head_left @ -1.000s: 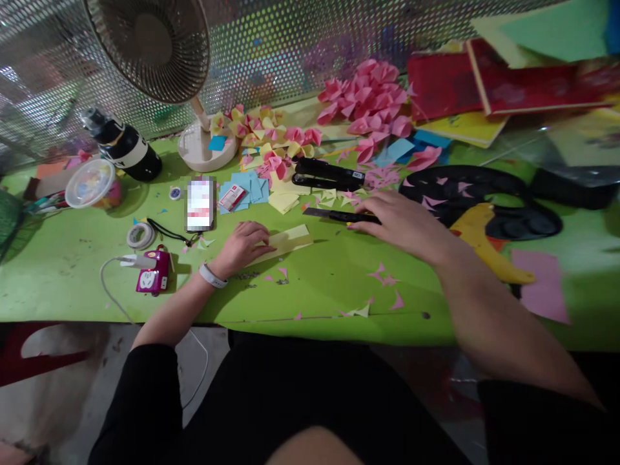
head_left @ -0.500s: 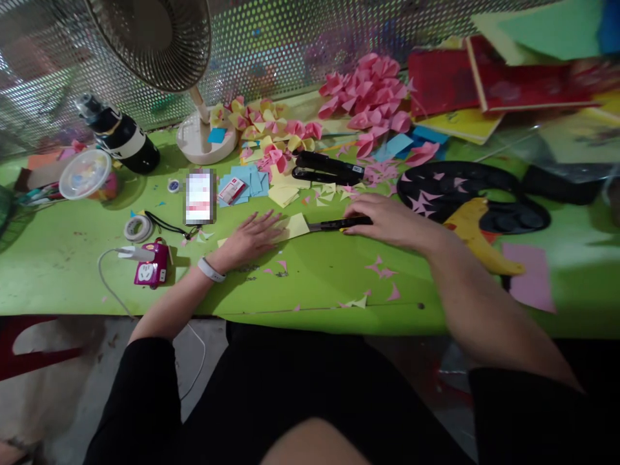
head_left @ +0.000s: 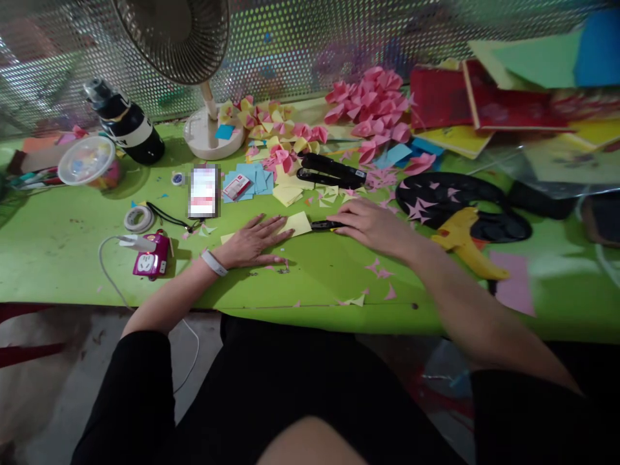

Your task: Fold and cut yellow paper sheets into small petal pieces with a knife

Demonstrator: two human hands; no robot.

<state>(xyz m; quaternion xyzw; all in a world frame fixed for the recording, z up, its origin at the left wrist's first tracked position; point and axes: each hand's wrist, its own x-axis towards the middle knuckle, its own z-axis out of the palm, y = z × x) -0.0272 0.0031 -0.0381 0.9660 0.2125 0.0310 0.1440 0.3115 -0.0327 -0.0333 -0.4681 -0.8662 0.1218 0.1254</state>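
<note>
Strip of pale-yellow paper [head_left: 299,223] lies on the green surface [head_left: 310,284] beneath the spread, flattened left hand [head_left: 254,243], apparently pinned against slipping; the right hand [head_left: 372,226] grasps a slim black-handled cutter [head_left: 325,225] at the strip's right end. Just beyond, a black stapler [head_left: 346,173] and small yellow paper scraps [head_left: 330,194] limit room.

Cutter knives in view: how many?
1: the black cutter, in the right grip, at the right end of the yellow paper strip that lies under the left grip. Others could be hidden under the loose yellow paper.
</note>
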